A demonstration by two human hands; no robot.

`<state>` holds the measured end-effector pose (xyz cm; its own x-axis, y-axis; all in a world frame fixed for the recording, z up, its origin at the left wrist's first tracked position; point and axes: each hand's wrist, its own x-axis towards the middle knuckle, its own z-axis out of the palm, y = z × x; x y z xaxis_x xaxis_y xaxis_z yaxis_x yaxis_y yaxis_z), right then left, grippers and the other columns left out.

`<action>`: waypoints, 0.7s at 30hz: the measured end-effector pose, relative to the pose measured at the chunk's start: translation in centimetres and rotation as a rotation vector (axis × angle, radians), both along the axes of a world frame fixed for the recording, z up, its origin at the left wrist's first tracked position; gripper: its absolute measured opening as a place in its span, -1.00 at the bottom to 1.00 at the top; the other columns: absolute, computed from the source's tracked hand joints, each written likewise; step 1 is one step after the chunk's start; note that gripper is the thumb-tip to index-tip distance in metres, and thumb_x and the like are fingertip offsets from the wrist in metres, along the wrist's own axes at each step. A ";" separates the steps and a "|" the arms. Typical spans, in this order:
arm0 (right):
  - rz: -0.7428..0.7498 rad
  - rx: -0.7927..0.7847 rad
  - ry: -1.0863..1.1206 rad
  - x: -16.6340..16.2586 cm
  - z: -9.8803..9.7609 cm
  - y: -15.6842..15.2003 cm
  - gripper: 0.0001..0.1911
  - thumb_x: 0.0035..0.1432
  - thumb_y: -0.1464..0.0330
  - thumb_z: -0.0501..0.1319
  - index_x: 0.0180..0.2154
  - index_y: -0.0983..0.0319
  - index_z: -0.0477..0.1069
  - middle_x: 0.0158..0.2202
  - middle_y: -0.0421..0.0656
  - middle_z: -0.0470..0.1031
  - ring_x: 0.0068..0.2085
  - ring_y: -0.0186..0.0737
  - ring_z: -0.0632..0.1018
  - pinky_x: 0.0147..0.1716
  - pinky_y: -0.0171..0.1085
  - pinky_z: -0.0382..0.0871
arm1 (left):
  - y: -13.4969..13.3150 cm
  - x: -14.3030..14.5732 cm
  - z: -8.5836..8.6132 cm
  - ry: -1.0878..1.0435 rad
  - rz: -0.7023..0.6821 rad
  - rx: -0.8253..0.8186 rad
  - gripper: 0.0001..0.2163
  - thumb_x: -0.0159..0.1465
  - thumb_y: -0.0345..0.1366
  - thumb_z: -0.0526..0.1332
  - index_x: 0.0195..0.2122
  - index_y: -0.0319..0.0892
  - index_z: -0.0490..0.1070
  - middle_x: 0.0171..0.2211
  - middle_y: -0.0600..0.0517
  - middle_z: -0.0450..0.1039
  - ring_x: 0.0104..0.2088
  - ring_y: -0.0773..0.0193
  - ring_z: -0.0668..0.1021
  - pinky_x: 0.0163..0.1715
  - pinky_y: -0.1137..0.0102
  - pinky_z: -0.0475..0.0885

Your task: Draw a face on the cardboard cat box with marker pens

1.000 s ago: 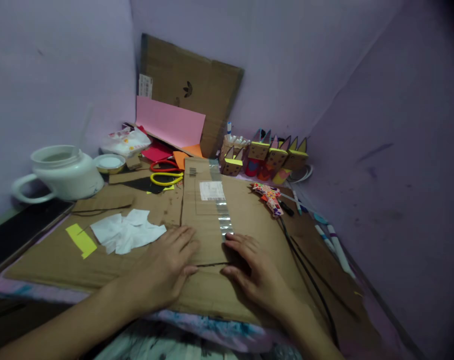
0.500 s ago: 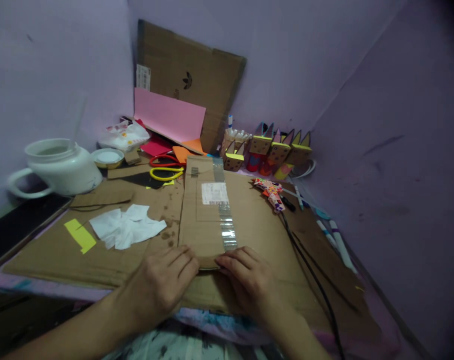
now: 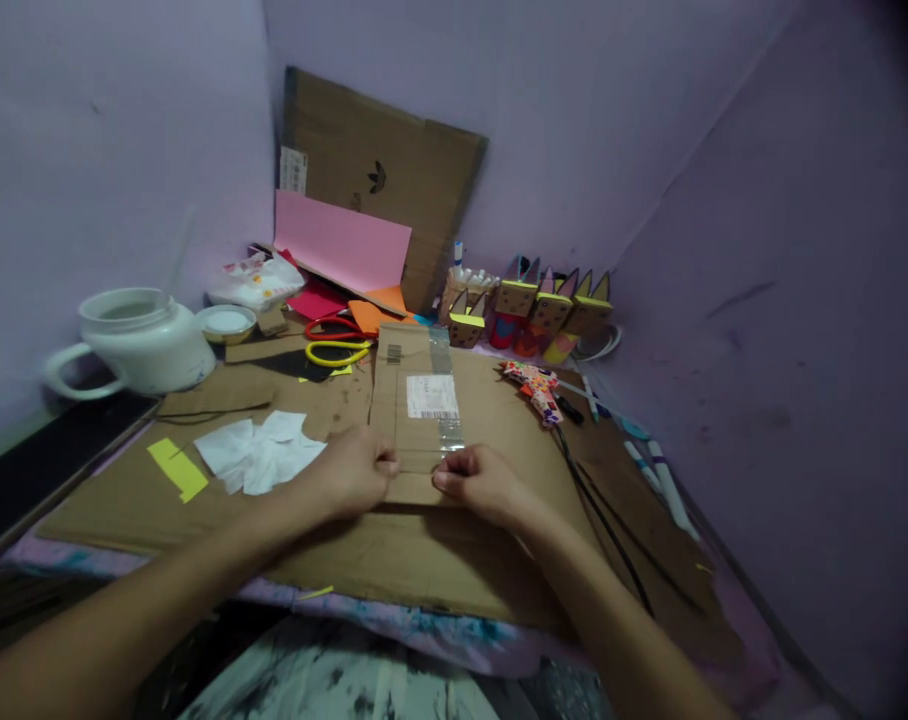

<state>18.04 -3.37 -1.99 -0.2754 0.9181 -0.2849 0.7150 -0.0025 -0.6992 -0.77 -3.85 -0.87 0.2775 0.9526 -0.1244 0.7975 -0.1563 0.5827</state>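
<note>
A long piece of cardboard [image 3: 416, 440] lies lengthwise on the larger cardboard sheet, with a white label and a strip of shiny tape along its right side. My left hand [image 3: 358, 468] is closed in a fist at its left edge, close to the near end. Opposite it, my right hand [image 3: 478, 482] pinches the piece near the taped edge. A crosswise line runs between both hands, with a short flap of cardboard below it. The left fingertips are partly hidden.
White tissue [image 3: 263, 450] and a yellow paper scrap [image 3: 178, 470] lie left. Beyond are yellow-handled scissors [image 3: 339, 352] and a white mug [image 3: 146, 345]. At right are a glue gun [image 3: 535, 388], its black cord [image 3: 611, 530] and markers [image 3: 671, 485]. Rabbit-eared cardboard figures [image 3: 551, 310] stand behind.
Both hands have moved forward from the near edge of the cardboard piece, so its near end now shows below them. The camera view has shifted slightly.
</note>
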 end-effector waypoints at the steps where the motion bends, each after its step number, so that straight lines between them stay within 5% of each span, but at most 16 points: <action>1: -0.012 -0.059 0.006 -0.1 0.2 0.7 -0.83 0.00 0.44 0.21 -0.61 0.26 0.39 -0.72 -0.31 0.21 -0.62 -0.40 0.22 -0.60 -0.39 0.04 | 0.7 0.0 0.0 -0.009 0.004 -0.031 -0.84 0.05 -0.42 0.12 -0.65 -0.20 0.34 -0.66 0.08 0.29 -0.55 0.27 0.37 -0.55 0.43 0.15; 5: -0.034 -0.214 0.068 -0.3 1.5 2.0 -0.75 -0.03 0.48 0.20 -0.69 0.26 0.27 -0.77 -0.36 0.10 -0.67 -0.45 0.10 -0.66 -0.40 -0.04 | 1.5 -0.5 0.4 -0.095 -0.004 -0.092 -0.82 0.10 -0.28 0.10 -0.56 -0.21 0.41 -0.60 0.07 0.35 -0.50 0.26 0.41 -0.52 0.45 0.22; 9: -0.016 -0.229 0.156 -0.5 2.6 0.1 -0.74 0.02 0.49 0.18 -0.66 0.25 0.26 -0.74 -0.38 0.07 -0.66 -0.45 0.07 -0.65 -0.41 -0.06 | -1.5 -1.9 1.4 -0.193 -0.093 -0.134 -0.73 0.04 -0.17 0.23 -0.25 -0.16 0.47 -0.42 0.09 0.49 -0.40 0.23 0.49 -0.44 0.44 0.31; 13: 0.012 -0.171 0.234 -0.2 2.5 -3.9 -0.77 0.07 0.50 0.11 -0.60 0.24 0.25 -0.66 -0.34 0.11 -0.58 -0.41 0.16 -0.58 -0.40 0.02 | -5.6 -2.9 1.0 -0.082 -0.086 0.159 -0.82 0.00 -0.36 0.26 -0.34 -0.12 0.39 -0.36 0.08 0.44 -0.34 0.18 0.47 -0.40 0.39 0.28; 21: 0.186 0.470 0.101 1.1 1.1 -8.7 -0.83 0.24 0.40 -0.03 -0.37 0.20 0.29 -0.48 -0.19 0.41 -0.45 -0.26 0.42 -0.47 -0.34 0.15 | -7.8 -3.0 -1.6 -0.173 -0.191 0.430 -0.95 0.22 -0.38 0.07 -0.38 -0.14 0.27 -0.45 0.05 0.36 -0.39 0.20 0.41 -0.41 0.35 0.22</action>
